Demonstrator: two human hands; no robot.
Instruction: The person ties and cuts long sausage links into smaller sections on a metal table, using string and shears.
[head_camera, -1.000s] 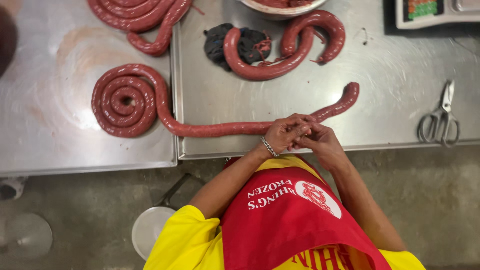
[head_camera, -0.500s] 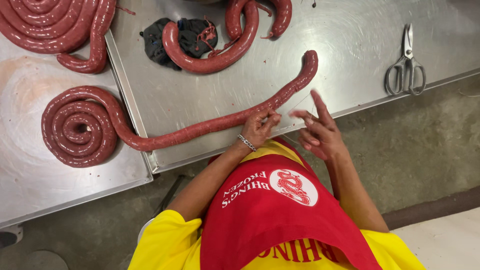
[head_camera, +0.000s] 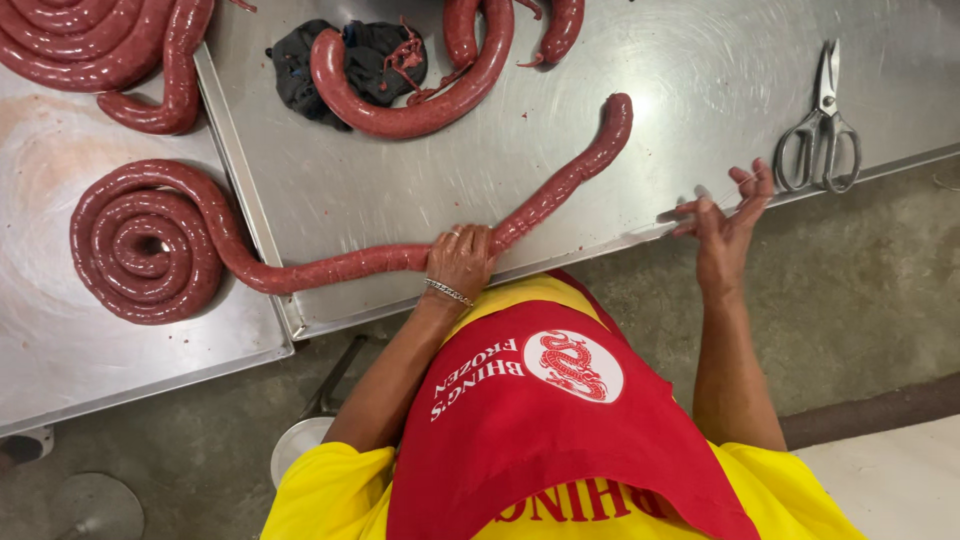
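Bare steel table lies open ahead of the right hand, with scissors just beyond to its right. A long sausage under the left hand bars the way forward; a curved sausage and dark cloth crowd farther ahead.

Pretty bright, even light overall, looks like it's coming from above, since the brushed stainless steel tabletop throws back a soft whitish glare patch near its upper middle, and swirly scuff marks catch the light there. Shadows are faint and short, just a thin dark edge under the long dark red sausage rope and the metal scissors. Focus is sharp nearly everywhere with no real motion blur, and the wide lens bends the tabletop edges a bit toward the corners.
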